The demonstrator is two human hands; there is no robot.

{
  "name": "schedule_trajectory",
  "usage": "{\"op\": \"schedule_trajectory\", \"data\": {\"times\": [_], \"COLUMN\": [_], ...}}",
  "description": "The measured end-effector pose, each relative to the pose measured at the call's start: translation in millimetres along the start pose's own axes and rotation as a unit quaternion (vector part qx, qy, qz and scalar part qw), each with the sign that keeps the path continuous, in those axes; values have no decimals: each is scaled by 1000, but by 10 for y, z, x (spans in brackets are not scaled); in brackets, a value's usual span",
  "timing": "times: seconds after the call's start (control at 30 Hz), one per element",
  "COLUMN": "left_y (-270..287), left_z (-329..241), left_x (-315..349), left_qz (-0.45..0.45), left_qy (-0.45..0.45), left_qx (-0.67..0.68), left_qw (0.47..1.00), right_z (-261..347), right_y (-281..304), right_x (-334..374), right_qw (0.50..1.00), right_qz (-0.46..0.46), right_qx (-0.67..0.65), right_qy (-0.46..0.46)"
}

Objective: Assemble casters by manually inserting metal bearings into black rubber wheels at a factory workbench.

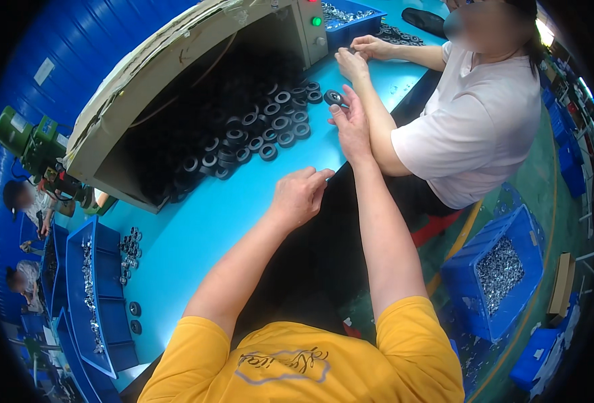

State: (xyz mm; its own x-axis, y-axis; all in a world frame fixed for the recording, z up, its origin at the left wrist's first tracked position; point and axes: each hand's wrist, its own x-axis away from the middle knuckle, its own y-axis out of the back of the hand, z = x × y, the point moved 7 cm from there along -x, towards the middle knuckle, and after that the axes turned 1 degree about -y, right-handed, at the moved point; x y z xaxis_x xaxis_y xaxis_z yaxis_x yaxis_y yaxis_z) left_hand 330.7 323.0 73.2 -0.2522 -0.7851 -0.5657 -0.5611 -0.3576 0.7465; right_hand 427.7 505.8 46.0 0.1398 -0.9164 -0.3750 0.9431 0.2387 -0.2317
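My right hand (353, 131) reaches forward over the blue table, beside the co-worker's forearm. Its thumb and fingertips are at a small black wheel (334, 98) with a metal centre, which it appears to grip by the edge. My left hand (300, 199) is nearer to me, above the table's front edge. Its fingers are curled in with thumb and forefinger together; anything inside them is hidden. Beyond both hands, many black rubber rings (268, 152) spill in a heap from a beige open-fronted housing (102, 114).
At my right sits a co-worker (472, 127), with both hands at the table. A blue crate (453, 275) of shiny metal parts stands on the floor. Blue bins (119, 322) line the table's left end, near small wheels (135, 309). A green machine (35, 138) stands at far left.
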Motion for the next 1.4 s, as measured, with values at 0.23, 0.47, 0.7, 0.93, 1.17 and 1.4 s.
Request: {"op": "schedule_trajectory", "data": {"times": [0.23, 0.47, 0.7, 0.93, 1.17, 1.4], "left_y": [-2, 11, -9, -18, -18, -2], "left_z": [32, 45, 79, 98, 82, 84], "left_x": [29, 38, 47, 58, 53, 57], "left_qz": [-7, -4, -4, 12, 11, 12], "left_qy": [-4, 0, -4, 8, 7, 11], "left_qx": [7, 5, 10, 13, 9, 16], "left_qw": [1000, 1000, 1000, 1000, 1000, 1000], "right_z": [-1, 1, 3, 19, 57, 33], "right_y": [-56, -66, -73, -90, -90, -91], "right_x": [22, 21, 20, 29, 40, 22], "right_qw": [1000, 1000, 1000, 999, 999, 999], "right_qz": [5, 4, 5, 10, 15, 2], "right_qx": [-8, 20, 24, 27, 28, 24], "right_qy": [-6, 3, 9, 20, 21, 28]}}
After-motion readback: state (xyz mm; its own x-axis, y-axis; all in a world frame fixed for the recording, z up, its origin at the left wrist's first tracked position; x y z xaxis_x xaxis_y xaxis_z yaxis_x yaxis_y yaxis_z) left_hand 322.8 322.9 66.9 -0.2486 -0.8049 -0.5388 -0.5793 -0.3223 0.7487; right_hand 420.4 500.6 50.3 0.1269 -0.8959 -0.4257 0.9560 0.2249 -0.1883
